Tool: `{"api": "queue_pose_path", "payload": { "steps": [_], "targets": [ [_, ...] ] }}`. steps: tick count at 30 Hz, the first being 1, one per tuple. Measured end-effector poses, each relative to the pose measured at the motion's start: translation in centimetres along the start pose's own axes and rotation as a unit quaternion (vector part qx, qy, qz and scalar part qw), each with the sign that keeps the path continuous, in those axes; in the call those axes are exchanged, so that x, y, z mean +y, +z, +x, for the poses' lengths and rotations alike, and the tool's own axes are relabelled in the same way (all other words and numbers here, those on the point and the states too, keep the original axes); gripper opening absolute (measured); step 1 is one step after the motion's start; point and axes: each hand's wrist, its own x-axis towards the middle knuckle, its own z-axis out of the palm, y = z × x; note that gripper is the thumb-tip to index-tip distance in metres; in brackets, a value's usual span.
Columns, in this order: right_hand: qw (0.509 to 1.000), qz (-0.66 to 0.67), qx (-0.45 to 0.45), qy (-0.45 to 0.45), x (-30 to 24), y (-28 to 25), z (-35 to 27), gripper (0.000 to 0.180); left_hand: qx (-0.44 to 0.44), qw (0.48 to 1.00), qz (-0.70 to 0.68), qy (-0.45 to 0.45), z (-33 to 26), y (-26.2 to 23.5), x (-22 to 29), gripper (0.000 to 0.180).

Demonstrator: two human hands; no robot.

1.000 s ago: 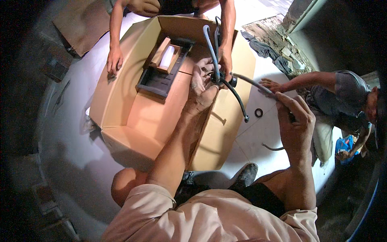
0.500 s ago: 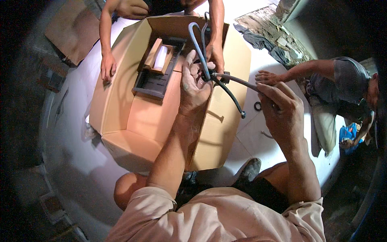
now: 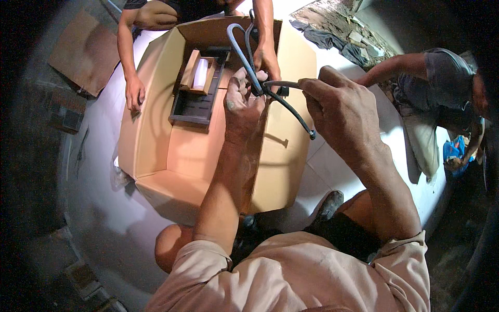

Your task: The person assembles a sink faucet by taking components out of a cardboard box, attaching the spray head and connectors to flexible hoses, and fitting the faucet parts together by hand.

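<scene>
Over the right side of an open cardboard box [image 3: 179, 184], my left hand [image 3: 242, 106] is closed around the spot where several flexible hoses come together at a dark fitting. My right hand [image 3: 343, 106] pinches the end of a grey hose [image 3: 283, 84] that runs across from my left hand. A dark hose [image 3: 295, 115] with a small metal end hangs free below it. Above, a grey-blue hose [image 3: 236, 40] bends up in a loop. Another person's hand [image 3: 267, 61] reaches in beside the fitting; what it grips is partly hidden.
Inside the box lies a black tray [image 3: 191, 113] with a small carton and a white cylinder [image 3: 201, 74]. A person crouches across the box, one hand [image 3: 135, 93] on its left flap. Another person [image 3: 447, 83] kneels at the right, near rubble and dark cloth [image 3: 338, 46].
My right hand has moved up and left, closer to my left hand, with the grey hose in it. It now covers the right-hand person's hand. The view has shifted slightly.
</scene>
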Motion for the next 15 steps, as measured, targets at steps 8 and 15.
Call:
{"api": "queue_pose_path", "payload": {
  "steps": [8, 15],
  "targets": [
    [0.999, -0.012, 0.004, -0.035, -0.3, 0.8, -0.3, 0.016, -0.008, 1.000, 0.010, -0.016, -0.4, 0.4, 0.9, 0.052],
    [0.998, -0.037, -0.006, -0.049, -0.7, 0.8, -0.2, 0.018, -0.016, 1.000, -0.001, 0.007, 0.1, -0.1, -0.2, 0.046]
  ]
}}
